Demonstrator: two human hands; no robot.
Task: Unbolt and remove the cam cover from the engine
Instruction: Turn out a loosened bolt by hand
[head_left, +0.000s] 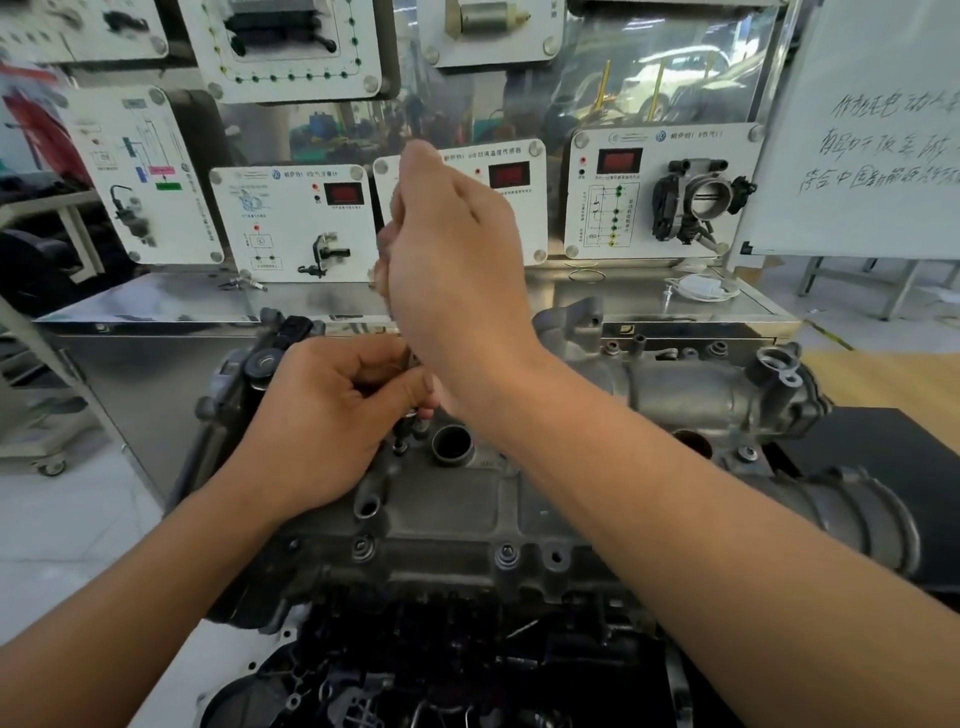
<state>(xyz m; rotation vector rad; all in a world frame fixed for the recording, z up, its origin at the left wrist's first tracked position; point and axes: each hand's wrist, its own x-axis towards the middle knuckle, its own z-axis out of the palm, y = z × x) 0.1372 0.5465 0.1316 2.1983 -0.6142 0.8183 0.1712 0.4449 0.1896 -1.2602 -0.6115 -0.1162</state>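
Observation:
The grey metal cam cover (447, 499) lies across the top of the engine in front of me, with a round open port (452, 444) near its middle. Bolts (506, 555) sit along its near edge. My left hand (322, 421) is closed around the lower end of a slim upright tool shaft (410, 421), whose tip rests on a bolt at the cover's far left part. My right hand (447, 249) is raised above it, fingers closed on the tool's upper end, which is mostly hidden by the hand.
A steel bench (182, 301) with white training panels stands behind the engine. A throttle body (701, 200) is mounted on the right panel. A whiteboard (878, 130) stands at the right. A black ribbed hose (852, 514) lies right of the cover.

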